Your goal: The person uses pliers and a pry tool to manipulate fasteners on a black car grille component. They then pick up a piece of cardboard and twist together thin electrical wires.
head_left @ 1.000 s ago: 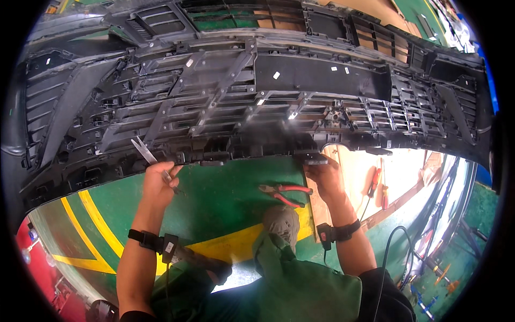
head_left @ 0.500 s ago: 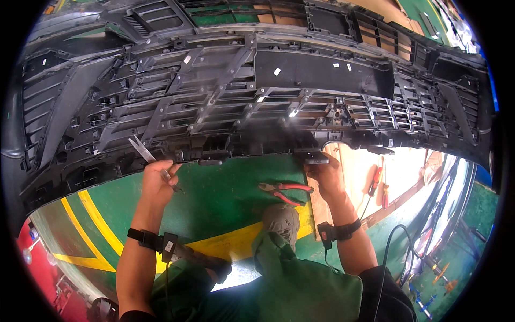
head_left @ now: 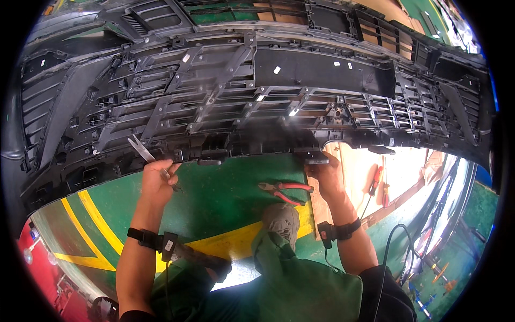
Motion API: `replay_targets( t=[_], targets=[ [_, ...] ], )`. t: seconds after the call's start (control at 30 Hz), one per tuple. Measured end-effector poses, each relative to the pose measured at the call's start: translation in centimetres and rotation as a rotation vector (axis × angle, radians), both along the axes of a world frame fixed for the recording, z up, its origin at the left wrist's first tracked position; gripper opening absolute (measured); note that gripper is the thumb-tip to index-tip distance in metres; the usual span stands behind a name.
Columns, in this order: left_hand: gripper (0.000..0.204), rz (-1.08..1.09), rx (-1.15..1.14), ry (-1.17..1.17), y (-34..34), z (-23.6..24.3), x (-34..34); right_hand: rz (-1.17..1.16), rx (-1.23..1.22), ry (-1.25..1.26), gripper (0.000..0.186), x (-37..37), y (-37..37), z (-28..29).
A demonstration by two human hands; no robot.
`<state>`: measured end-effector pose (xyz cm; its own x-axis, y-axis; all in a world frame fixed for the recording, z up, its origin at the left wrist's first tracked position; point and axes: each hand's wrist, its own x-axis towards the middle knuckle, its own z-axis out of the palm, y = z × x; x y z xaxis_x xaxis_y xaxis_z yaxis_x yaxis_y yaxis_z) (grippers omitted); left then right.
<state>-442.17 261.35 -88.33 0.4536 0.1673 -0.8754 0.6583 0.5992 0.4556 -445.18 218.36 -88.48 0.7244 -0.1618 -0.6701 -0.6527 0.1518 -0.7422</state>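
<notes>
1. Left hand (head_left: 157, 181): ours, its grip closed round a slim metal tool (head_left: 142, 152); the tool's forked end points up and leftward, over the lower edge of the panel.
2. Right hand (head_left: 328, 174): ours, raised to the panel's lower edge, fingers up beneath a black tab (head_left: 312, 158); we cannot tell whether this grip is closed on it or merely touching.
3. Panel (head_left: 322, 75): large, black, slatted, spanning the view in front of us, both hands at its near edge; small white labels dot it.
4. Pliers (head_left: 293, 185): red handles spread, lying on the green floor (head_left: 225, 196) between our forearms, nearer the right.
5. Two screwdrivers (head_left: 376, 181): red-handled, lying side by side on a pale board (head_left: 351, 185), right of our right hand.
6. Wristbands (head_left: 340, 231): black, one per forearm, each bearing a small box.
7. Shoe (head_left: 280, 219): pale, below the pliers, beside a yellow stripe (head_left: 228, 242) on the floor.
</notes>
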Motion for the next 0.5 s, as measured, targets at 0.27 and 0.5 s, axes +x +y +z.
replay_targets(
  t=[0.27, 0.5],
  targets=[
    [0.015, 0.004, -0.008, 0.0, 0.42, -0.57, -0.02, 0.012, -0.026, -0.012, 0.03, 0.13, 0.18, 0.23],
    [0.016, 0.013, 0.009, 0.012, -0.06, -0.15, 0.13, 0.005, -0.057, -0.037, 0.029, 0.15, 0.25, 0.52]
  ],
)
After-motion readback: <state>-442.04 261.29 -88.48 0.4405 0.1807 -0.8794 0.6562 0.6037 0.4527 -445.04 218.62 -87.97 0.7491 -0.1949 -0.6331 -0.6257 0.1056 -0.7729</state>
